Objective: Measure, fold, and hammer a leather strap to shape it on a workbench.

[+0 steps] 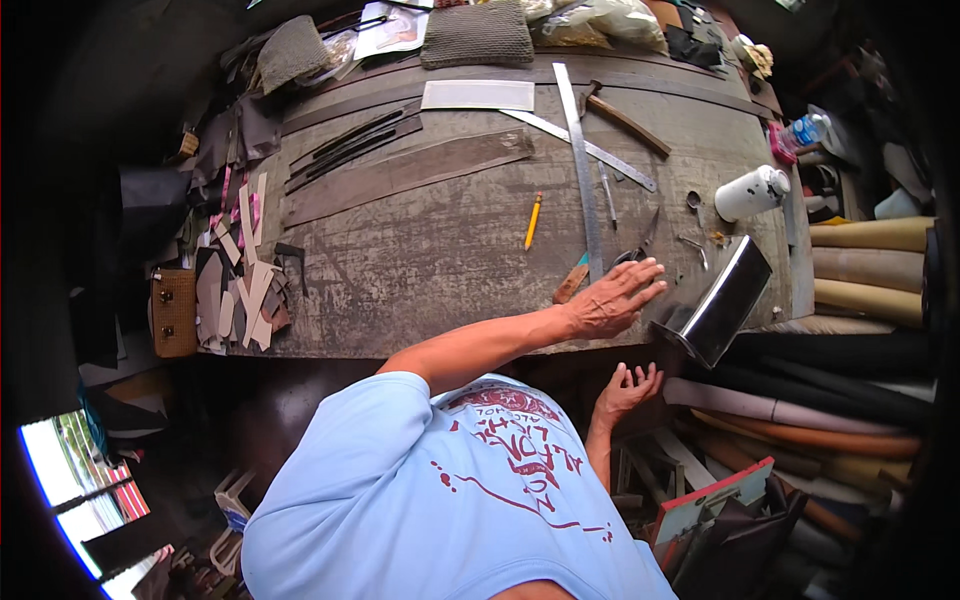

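My left hand [615, 298] is stretched out, palm down, over the table's front right, fingers open and nothing visible in it. Just beside it are a wooden-handled tool [568, 285], a dark tool [626, 257] partly hidden by the fingers and a long steel ruler [580, 170]. A shiny dark metal block [726, 298] lies right of that hand. My right hand [630, 388] is below the table edge, palm up, fingers loosely bent and apart, holding nothing. A yellow pencil [532, 220], a hammer [630, 124], a second ruler [540, 125] and a white bottle [750, 194] lie farther back.
The worn wooden table [390, 290] has leather scraps [258, 300], dark strips [350, 150] and a woven case [172, 312] at left, piled materials [475, 38] at back. Rolls of material [868, 270] fill the right. A red-edged board [690, 510] stands low at right.
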### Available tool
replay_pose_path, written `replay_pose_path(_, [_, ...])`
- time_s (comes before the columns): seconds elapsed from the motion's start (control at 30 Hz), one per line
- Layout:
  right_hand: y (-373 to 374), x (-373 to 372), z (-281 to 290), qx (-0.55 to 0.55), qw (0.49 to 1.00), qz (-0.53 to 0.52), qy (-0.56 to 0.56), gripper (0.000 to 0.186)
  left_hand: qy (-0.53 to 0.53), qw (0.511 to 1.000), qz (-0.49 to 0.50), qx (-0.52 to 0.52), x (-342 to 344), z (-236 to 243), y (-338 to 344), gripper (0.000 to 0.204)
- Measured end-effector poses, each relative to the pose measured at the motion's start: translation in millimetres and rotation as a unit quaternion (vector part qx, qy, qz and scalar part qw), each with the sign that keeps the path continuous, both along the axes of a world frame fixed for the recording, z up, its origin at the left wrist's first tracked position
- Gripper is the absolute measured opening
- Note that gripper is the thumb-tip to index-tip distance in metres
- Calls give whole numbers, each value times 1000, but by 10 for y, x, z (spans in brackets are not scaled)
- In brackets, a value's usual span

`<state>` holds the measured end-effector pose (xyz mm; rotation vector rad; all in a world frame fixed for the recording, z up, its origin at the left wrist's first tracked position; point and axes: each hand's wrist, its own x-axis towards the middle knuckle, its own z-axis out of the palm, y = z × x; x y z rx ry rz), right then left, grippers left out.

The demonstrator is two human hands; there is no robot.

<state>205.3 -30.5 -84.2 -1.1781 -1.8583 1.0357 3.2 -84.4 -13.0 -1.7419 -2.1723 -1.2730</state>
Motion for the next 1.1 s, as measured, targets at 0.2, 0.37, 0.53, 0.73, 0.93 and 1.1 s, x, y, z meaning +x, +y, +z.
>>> replay_pose_path(0.2, [-359,-1404,265,175,917,353,-55,36,-73,897,416,-128,-702,-514,-2564,57])
replay_pose_path(0.37, [-331,-3120,123,158,904,391,-68,42,-159,672,709,-146,-1350,-808,-4720,50])
replay_pose_path(0.53, [-465,-4132,-159,231,894,346,-166,61,-236,602,741,-184,-1978,-806,-5666,60])
replay_pose_path(0.73, [-425,-4409,-203,148,902,342,-216,64,-299,617,703,-188,-2328,-999,-5786,65])
replay_pose_path(0.93, [-377,-4241,96,130,911,351,-171,64,-310,653,680,-123,-2095,-817,-5823,45])
replay_pose_path(1.1, [-198,-3812,89,120,891,406,-163,61,-271,663,673,-185,-1627,-709,-5708,40])
